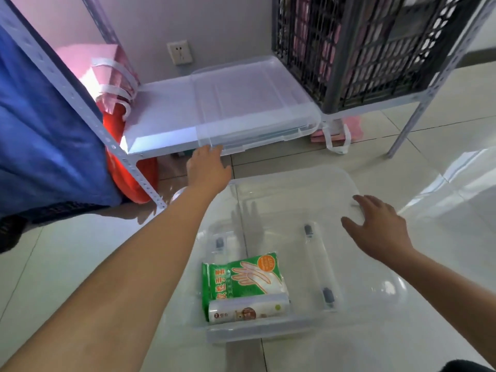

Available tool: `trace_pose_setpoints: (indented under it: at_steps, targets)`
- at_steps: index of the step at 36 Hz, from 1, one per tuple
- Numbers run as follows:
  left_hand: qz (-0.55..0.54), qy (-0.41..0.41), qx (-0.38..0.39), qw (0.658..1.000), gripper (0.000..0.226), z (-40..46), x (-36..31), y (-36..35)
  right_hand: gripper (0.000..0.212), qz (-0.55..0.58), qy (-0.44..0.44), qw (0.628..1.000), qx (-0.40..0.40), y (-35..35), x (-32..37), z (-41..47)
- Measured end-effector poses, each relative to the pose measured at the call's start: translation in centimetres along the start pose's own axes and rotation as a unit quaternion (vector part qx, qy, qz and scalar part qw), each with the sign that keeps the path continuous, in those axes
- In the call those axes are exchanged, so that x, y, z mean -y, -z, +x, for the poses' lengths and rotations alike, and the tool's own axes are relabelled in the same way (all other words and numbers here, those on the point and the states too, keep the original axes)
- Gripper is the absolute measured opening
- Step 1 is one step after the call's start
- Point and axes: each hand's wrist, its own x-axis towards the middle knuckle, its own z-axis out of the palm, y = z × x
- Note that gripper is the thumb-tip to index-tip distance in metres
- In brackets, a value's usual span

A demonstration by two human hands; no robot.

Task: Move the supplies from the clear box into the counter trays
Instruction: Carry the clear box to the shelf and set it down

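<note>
A clear plastic box (375,296) stands open on the tiled floor in front of me. Inside it lie a green pack of disposable gloves (241,277) and, just in front of that, a white roll (249,310). Its clear lid (255,103) lies flat on the low shelf behind. My left hand (206,170) reaches forward, fingertips touching the lid's front edge. My right hand (378,226) hovers with spread fingers over the box's far right rim, holding nothing.
A grey metal shelf frame (128,167) runs along the left, with a blue fabric bag (48,130) and red and pink bags (115,76) beside it. A black lattice crate (375,49) sits on the shelf at the right. A wall socket (179,52) is behind.
</note>
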Motion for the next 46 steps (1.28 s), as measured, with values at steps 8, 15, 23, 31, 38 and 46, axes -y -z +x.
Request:
trace_pose_setpoints:
  at_steps: [8, 15, 23, 31, 38, 46]
  targets:
    - [0.120, -0.048, -0.017, 0.991, 0.045, 4.3, -1.7, -1.3, 0.088, 0.054, -0.021, 0.993, 0.104, 0.3, -3.1, -2.2]
    - [0.178, -0.078, -0.062, 0.979, 0.041, 5.1, -0.9, -2.2, 0.080, 0.118, -0.096, 0.984, 0.088, -0.5, -3.8, -3.3]
    - [0.202, -0.102, -0.005, 0.974, 0.044, 3.6, -0.6, 0.3, 0.076, 0.157, -0.083, 0.979, 0.096, 1.8, -1.7, -4.7]
    - [0.269, -0.075, -0.043, 0.959, 0.044, 0.9, -0.4, -1.4, 0.064, 0.186, -0.069, 0.979, 0.044, 3.0, -0.8, -4.0]
    - [0.223, -0.178, -0.059, 0.957, 0.045, -1.5, -1.5, 0.4, 0.057, 0.233, -0.069, 0.969, 0.046, 3.5, -0.6, -7.4]
    - [0.097, -0.178, -0.100, 0.974, 0.025, -9.0, -4.0, 7.6, 0.045, 0.322, -0.067, 0.943, 0.052, 6.5, 0.9, -5.1]
